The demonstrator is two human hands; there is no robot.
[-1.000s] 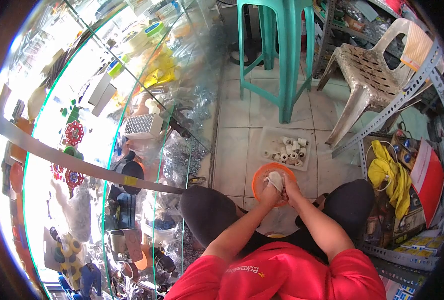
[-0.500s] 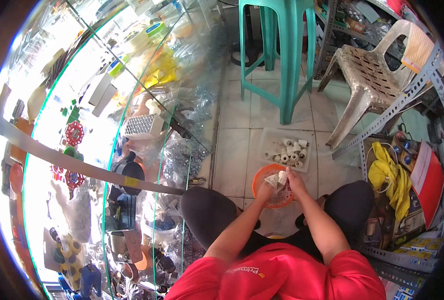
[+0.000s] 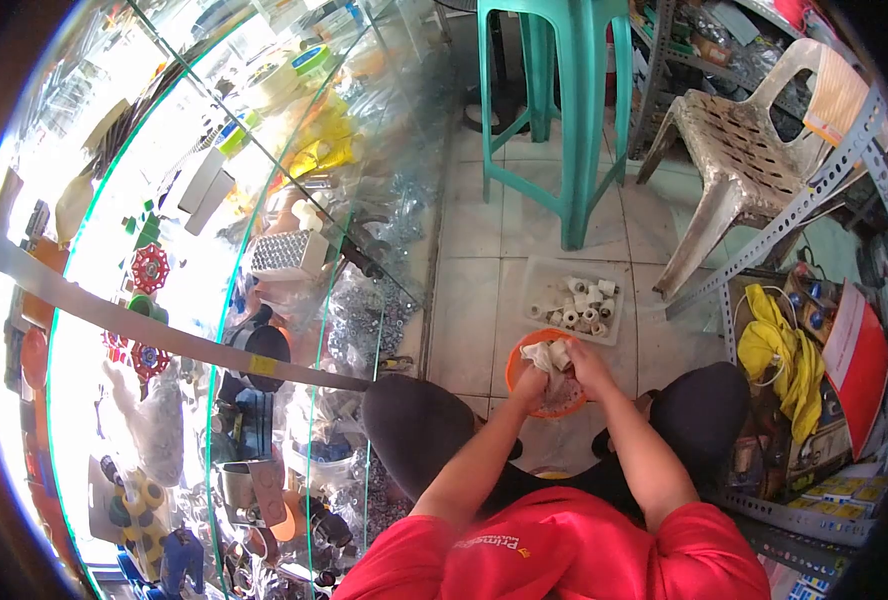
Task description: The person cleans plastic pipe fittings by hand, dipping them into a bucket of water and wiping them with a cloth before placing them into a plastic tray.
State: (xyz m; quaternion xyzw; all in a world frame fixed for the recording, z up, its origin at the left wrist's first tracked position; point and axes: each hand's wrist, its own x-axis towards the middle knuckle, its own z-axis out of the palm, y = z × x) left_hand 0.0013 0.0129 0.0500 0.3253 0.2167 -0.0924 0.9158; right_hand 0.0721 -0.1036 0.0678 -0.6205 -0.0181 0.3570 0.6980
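Note:
My left hand (image 3: 531, 384) is closed on a whitish cloth (image 3: 538, 354) above an orange bowl (image 3: 513, 364) that stands on the floor between my legs. Close beside it, my right hand (image 3: 589, 369) has its fingers wrapped round a small white fitting (image 3: 561, 353), partly covered by the cloth. The bowl seems to hold greyish water. Just beyond it lies a clear plastic tray (image 3: 538, 274) with several white pipe fittings (image 3: 591, 300) inside, mostly gathered toward its right side.
Glass display shelves (image 3: 314, 440) full of hardware stand on the left. A green plastic stool (image 3: 572, 190) is ahead, and a worn plastic chair (image 3: 734, 140) is at the upper right. A metal rack (image 3: 764, 245) with a yellow cloth (image 3: 776, 350) runs along the right.
The cloth has come up over the fitting and is more spread out. My right hand has shifted slightly down and bent its fingers in around the piece.

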